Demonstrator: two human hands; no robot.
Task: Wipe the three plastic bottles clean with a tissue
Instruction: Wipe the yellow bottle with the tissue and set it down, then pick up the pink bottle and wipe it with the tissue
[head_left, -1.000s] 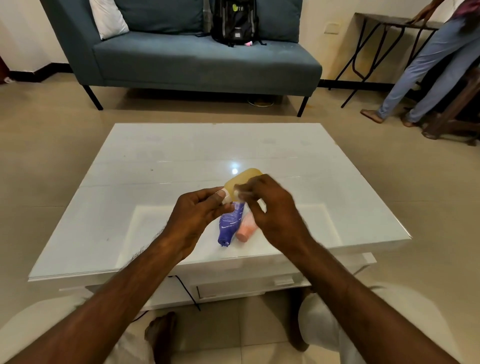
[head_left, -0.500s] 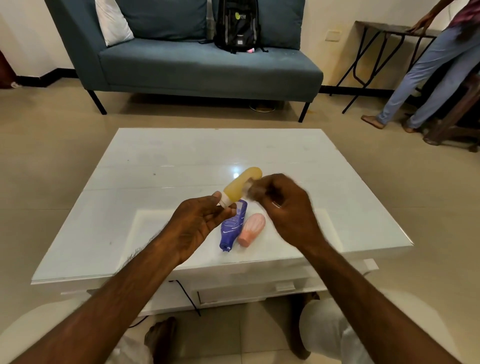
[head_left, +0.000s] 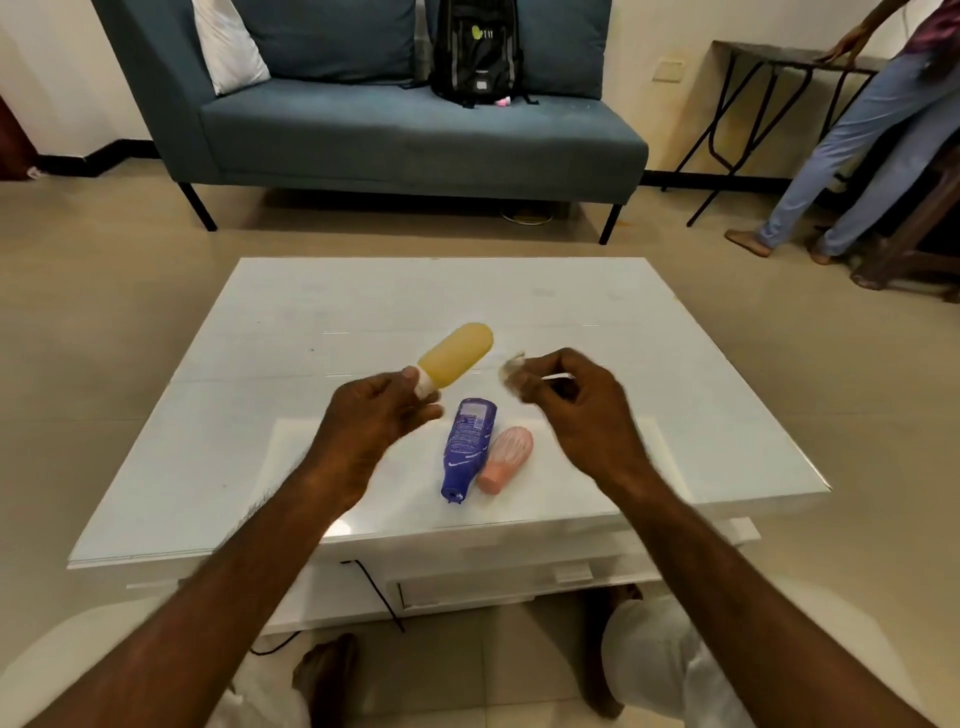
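Note:
My left hand pinches the white cap end of a yellow plastic bottle, which points up and away over the white table. My right hand is apart from it on the right, its fingers curled round a small crumpled tissue that peeks out at the fingertips. A purple bottle lies on the table between my hands, cap toward me. A pink bottle lies right beside it, touching it.
A blue sofa with a black backpack and a white cushion stands beyond the table. A person stands at the far right by a dark folding table. A black cable hangs under the table's front edge.
My right hand with the tissue has pulled away to the right, off the yellow bottle. My left hand still holds the bottle by its cap end, now tilted further outward.

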